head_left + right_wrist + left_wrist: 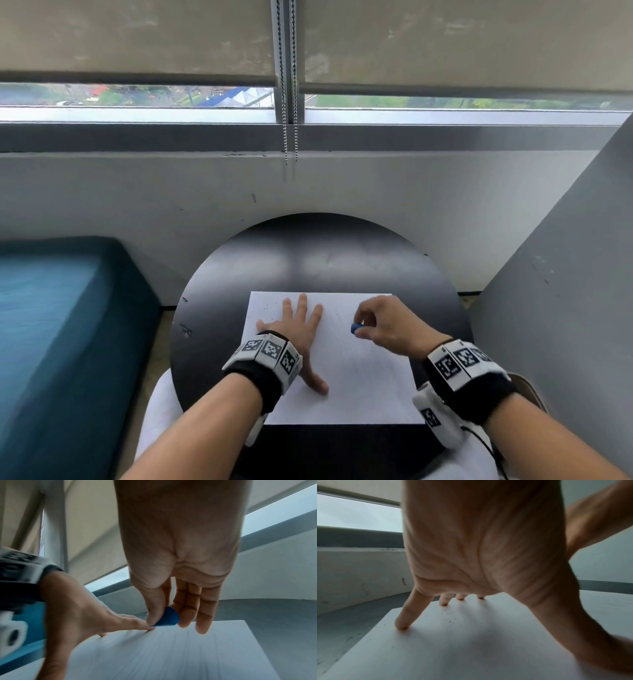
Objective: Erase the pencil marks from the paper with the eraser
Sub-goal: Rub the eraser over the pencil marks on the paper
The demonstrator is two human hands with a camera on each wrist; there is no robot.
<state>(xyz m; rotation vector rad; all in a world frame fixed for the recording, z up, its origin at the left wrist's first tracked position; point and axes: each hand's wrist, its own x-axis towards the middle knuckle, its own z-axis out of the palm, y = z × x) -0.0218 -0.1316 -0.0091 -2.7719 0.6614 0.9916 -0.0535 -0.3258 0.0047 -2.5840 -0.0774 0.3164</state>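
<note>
L hand [297, 329] flat on paper [359, 383]; R hand [383, 325] pinches blue eraser [355, 329].

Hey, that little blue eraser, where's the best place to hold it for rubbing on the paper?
Pinch the blue eraser high on its two broad faces, coming from above, as the right hand does now: thumb on one face, fingers on the other. That grip probably leaves its narrow lower edge free to meet the paper, which the left hand presses flat.
</note>
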